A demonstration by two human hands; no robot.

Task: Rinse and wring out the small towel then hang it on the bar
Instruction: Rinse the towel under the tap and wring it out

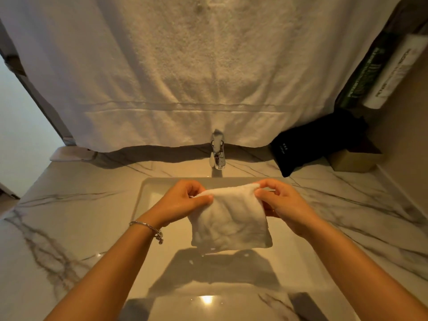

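A small white towel [229, 221] hangs spread flat above the rectangular sink basin [148, 195]. My left hand [185, 200] pinches its top left corner and my right hand [278, 202] pinches its top right corner, so the top edge is stretched between them. A chrome faucet [217, 150] stands behind the basin with no water visibly running. The hanging bar is hidden.
A large white towel [185, 72] hangs across the wall behind the faucet. A black pouch [308, 147] and a small box [352, 161] sit at the back right of the marble counter [69, 205]. A soap dish [71, 154] lies at the back left.
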